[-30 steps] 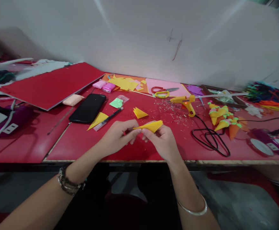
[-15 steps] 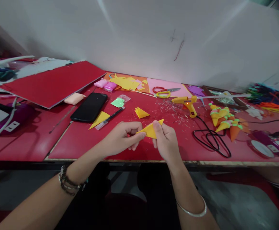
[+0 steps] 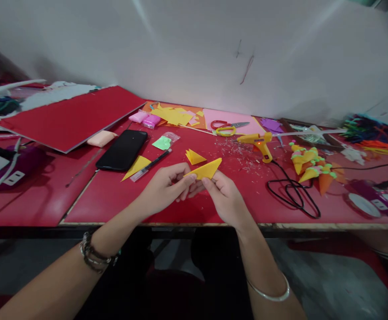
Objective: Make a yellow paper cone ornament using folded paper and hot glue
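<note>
A folded yellow paper piece (image 3: 207, 170) is held between both hands above the red table (image 3: 180, 213). My left hand (image 3: 167, 186) pinches its left end between thumb and fingers. At its lower right edge, the thumb and fingers of my right hand (image 3: 225, 193) grip it. Just behind lies a small stack of folded yellow paper (image 3: 195, 157). Left of my hands are a flat yellow paper piece (image 3: 136, 167) and a pen (image 3: 157, 162).
A black phone (image 3: 123, 150) and a red board (image 3: 70, 118) lie left. Scissors (image 3: 227, 128) rest on paper at the back. A yellow glue gun (image 3: 258, 143) with a looped cord and small decorated cones (image 3: 305, 161) are right.
The right thumb has slid off the face of the yellow paper to its lower edge, showing more of the piece. The paper now sits slightly higher and farther left.
</note>
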### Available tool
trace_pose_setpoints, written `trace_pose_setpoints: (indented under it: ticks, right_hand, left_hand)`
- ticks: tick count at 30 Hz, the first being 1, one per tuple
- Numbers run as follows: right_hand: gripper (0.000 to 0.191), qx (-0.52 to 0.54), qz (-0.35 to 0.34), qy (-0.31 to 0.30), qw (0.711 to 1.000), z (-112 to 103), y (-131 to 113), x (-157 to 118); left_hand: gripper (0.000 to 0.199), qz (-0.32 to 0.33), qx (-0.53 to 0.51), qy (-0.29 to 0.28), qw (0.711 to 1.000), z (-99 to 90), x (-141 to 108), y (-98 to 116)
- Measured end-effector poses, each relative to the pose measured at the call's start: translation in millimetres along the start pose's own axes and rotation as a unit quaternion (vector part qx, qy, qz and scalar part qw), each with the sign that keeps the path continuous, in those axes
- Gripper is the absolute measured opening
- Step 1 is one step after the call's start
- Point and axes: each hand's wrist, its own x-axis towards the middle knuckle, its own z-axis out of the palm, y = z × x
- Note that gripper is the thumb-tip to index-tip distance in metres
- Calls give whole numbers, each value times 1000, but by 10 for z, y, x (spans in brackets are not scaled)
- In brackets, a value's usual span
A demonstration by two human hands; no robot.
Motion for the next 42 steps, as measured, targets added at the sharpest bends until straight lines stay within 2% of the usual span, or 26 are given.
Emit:
trace_pose_setpoints:
  ticks: [4,8,11,14,19,22,24,29,37,42]
  right_hand:
    - [23,-47,0,-11,999,-30,20,-8]
    - [21,-127,-13,-29,991,-36,19,-21]
    - [17,-143,-5,-21,989,-19,44,-20]
    - [14,-91,12,5,996,-5,75,-15]
    - [22,-71,10,53,996,-7,38,-19]
    - [26,-66,-3,65,996,-5,7,-15]
    - [27,-69,-11,70,995,0,3,-9]
    - [23,-81,-29,74,994,2,22,12]
    - [18,-156,-63,107,980,3,-16,-25]
    - [22,-201,-70,51,976,23,-23,-32]
  left_hand:
    - [29,17,97,-3,995,-15,10,-24]
    - [27,34,268,17,963,-21,19,-127]
    - [31,36,319,15,947,-28,23,-178]
    - [31,31,279,-2,960,-42,25,-144]
    - [31,11,102,-46,994,-59,16,-50]
    - [29,-16,22,-91,996,-59,2,-57]
    - [28,-39,-5,-98,994,-55,-7,-66]
    - [28,-65,-35,-90,993,-24,-15,-54]
    - [28,-23,-17,-63,998,17,6,-48]
    - [38,-3,4,-27,1000,18,26,-85]
